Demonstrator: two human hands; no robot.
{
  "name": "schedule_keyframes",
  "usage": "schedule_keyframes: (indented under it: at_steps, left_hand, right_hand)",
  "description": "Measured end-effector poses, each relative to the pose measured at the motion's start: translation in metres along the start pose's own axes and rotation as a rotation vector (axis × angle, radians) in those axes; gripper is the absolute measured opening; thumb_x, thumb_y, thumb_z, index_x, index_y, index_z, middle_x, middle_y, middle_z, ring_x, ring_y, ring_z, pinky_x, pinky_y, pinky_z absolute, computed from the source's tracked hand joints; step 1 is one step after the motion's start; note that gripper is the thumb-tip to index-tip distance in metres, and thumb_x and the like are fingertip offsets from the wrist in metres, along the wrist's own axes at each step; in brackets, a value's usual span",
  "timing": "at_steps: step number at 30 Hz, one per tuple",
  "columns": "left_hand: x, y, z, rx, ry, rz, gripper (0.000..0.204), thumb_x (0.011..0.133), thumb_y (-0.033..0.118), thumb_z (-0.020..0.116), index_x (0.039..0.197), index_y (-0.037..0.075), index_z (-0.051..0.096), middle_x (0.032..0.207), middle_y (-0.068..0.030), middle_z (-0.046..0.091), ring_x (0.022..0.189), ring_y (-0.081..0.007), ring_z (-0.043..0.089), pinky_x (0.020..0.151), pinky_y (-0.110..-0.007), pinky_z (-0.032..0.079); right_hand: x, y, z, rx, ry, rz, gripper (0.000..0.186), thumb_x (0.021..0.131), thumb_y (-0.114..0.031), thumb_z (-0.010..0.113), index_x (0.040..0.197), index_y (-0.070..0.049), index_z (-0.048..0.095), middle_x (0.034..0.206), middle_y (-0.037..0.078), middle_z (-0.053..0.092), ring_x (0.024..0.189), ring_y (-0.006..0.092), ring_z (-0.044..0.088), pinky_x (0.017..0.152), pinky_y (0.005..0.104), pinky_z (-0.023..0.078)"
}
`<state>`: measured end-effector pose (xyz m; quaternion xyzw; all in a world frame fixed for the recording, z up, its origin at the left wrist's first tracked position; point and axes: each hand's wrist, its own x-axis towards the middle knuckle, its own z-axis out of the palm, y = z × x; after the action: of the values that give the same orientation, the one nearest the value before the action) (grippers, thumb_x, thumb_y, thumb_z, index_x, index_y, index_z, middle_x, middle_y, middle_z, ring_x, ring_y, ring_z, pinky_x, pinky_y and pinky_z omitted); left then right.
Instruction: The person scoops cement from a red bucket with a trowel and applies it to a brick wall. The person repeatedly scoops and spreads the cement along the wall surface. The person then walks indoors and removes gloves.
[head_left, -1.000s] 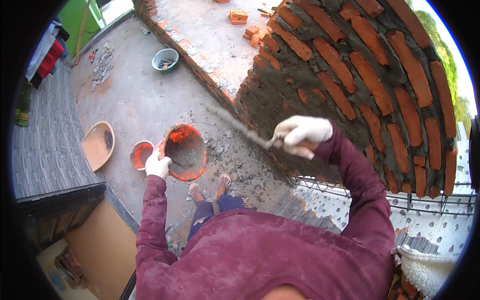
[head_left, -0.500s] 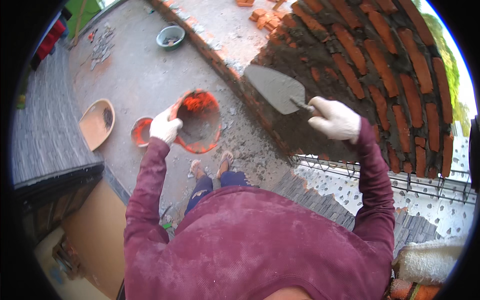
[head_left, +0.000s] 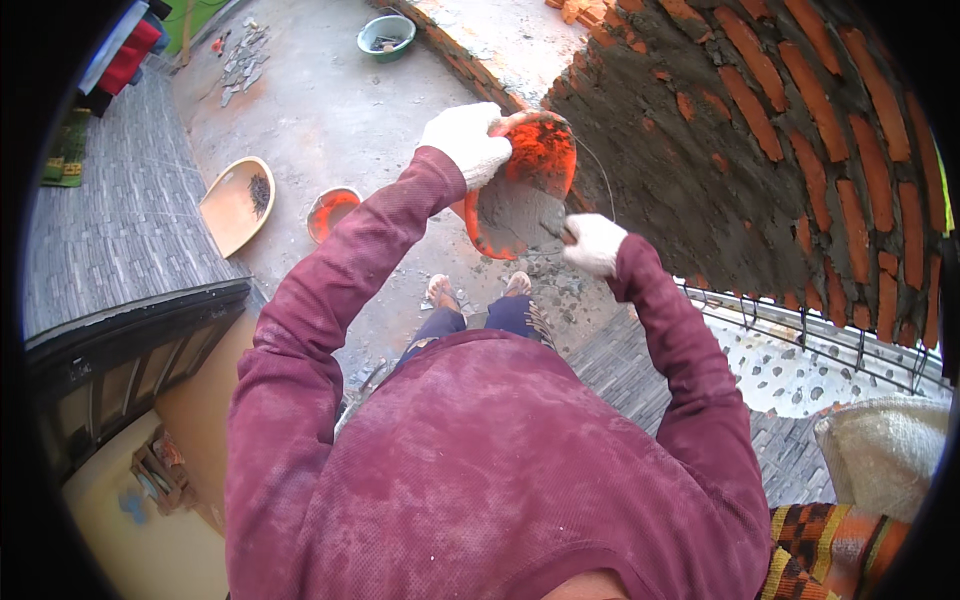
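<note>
My left hand (head_left: 467,143), in a white glove, grips the rim of an orange bucket (head_left: 549,150) and holds it tilted. Grey wet mortar (head_left: 515,215) lies along the bucket's lower side. My gloved right hand (head_left: 596,245) is closed round the handle of a trowel (head_left: 553,228); its blade is down in the bucket and mostly hidden by mortar. To the right of the bucket rises a brick wall (head_left: 760,90), its near-left part coated with dark mortar (head_left: 640,160). The bucket's thin wire handle hangs toward that wall.
A smaller orange bucket (head_left: 335,212) and a tan scoop-shaped container (head_left: 238,207) stand on the floor at left. Farther off is a green-rimmed basin (head_left: 386,38) with bits inside. Steel rebar (head_left: 810,335) runs below the wall. A sack (head_left: 885,455) lies at lower right.
My left hand has raised the bucket and brought it right, toward the wall. My right hand has carried the trowel from the wall down left into the bucket.
</note>
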<state>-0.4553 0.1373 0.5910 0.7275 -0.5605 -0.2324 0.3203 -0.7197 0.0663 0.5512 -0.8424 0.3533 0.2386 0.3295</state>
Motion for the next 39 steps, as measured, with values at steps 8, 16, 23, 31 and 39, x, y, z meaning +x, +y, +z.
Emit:
schedule_keyframes:
  at_steps: [8,16,23,31,39]
  left_hand:
    - [-0.024,-0.011,0.012,-0.131,-0.100,-0.184,0.041,0.077,0.023,0.065,0.114,0.005,0.071,0.090,-0.0144,0.068,0.085,-0.0281,0.065,0.080,-0.038,0.053]
    - [-0.063,-0.051,-0.006,-0.599,0.180,-0.348,0.040,0.079,0.012,0.071,0.116,-0.002,0.068,0.087,-0.0015,0.063,0.074,-0.0102,0.058,0.061,-0.026,0.048]
    - [-0.113,-0.149,0.024,-0.562,0.374,-0.540,0.055,0.074,0.002,0.064,0.129,-0.006,0.064,0.096,-0.0017,0.067,0.085,-0.0121,0.061,0.080,-0.027,0.051]
    - [-0.134,-0.194,0.029,-0.175,0.323,-0.698,0.059,0.070,0.012,0.065,0.127,0.001,0.067,0.118,-0.0174,0.072,0.106,-0.0242,0.069,0.093,-0.033,0.051]
    - [-0.112,-0.138,-0.005,-0.242,0.150,-0.487,0.055,0.075,0.016,0.066,0.128,0.003,0.067,0.100,-0.0089,0.073,0.091,-0.0180,0.066,0.085,-0.031,0.052]
  right_hand:
    - [0.014,-0.001,0.045,0.286,0.129,-0.322,0.035,0.077,-0.025,0.067,0.098,0.002,0.061,0.090,0.025,0.064,0.086,0.0430,0.064,0.077,0.0467,0.050]
    - [-0.013,0.014,-0.028,0.228,0.051,-0.383,0.033,0.081,-0.024,0.070,0.103,0.000,0.062,0.078,0.016,0.059,0.070,0.0294,0.059,0.068,0.0405,0.049]
    - [-0.078,-0.004,-0.141,0.650,-0.443,-0.236,0.034,0.088,-0.023,0.068,0.106,0.004,0.059,0.077,0.005,0.058,0.054,0.0124,0.055,0.050,0.0293,0.045]
    - [-0.124,0.105,-0.311,1.095,0.153,-0.180,0.024,0.097,-0.017,0.055,0.104,0.006,0.055,0.067,0.003,0.055,0.041,0.0049,0.045,0.031,0.0189,0.038]
    - [-0.128,0.006,-0.173,0.093,0.079,0.015,0.028,0.087,-0.014,0.058,0.113,-0.003,0.055,0.069,0.004,0.053,0.054,0.0161,0.056,0.050,0.0331,0.047]
